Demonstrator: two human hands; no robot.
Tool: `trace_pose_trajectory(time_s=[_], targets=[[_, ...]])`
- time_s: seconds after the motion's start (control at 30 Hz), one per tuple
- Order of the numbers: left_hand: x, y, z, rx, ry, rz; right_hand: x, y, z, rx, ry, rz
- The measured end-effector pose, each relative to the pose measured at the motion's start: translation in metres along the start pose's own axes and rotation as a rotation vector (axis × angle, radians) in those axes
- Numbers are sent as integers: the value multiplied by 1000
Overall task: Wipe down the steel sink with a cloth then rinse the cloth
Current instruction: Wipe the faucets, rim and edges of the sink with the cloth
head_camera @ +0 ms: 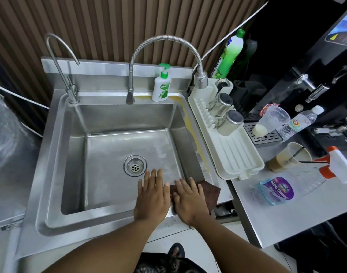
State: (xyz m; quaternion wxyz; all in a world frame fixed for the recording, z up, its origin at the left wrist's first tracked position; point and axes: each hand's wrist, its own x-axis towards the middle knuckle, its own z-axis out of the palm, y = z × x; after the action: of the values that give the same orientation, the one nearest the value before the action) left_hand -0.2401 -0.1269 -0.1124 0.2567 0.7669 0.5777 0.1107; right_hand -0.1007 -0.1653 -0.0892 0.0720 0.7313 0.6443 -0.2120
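Note:
The steel sink [56, 154] fills the middle of the view, with a round drain [135, 165] in its basin floor. A dark brown cloth [212, 192] lies on the sink's front right corner rim. My right hand [188, 200] rests flat on the cloth with fingers spread, covering most of it. My left hand [152, 194] is flat and open just left of it, over the basin's front edge, holding nothing. A flexible spring faucet [200, 79] arches over the back right. A thin gooseneck tap [70, 89] stands at the back left.
A Dettol pump bottle [161, 85] stands on the back ledge beside yellowish stains. A white drying rack [233, 150] with two steel cups sits right of the sink. A glass cleaner spray bottle [287, 186], plastic cups and a water bottle [301, 122] lie on the right counter.

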Motion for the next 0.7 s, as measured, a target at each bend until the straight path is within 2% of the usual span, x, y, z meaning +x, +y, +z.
trace_pose_trajectory(time_s=[0.1,0.2,0.47,0.63,0.7], targets=[[0,0,0,-5,-7,2,-23,3,13,26,46,-141],[0,2,0,-7,-7,8,-47,21,22,78,89,-146],[-1,1,-1,-14,-31,10,-48,87,12,39,149,154],[0,2,-1,-3,-37,2,-33,54,16,72,191,346],[-1,3,-1,10,-36,1,-26,41,15,69,183,327]])
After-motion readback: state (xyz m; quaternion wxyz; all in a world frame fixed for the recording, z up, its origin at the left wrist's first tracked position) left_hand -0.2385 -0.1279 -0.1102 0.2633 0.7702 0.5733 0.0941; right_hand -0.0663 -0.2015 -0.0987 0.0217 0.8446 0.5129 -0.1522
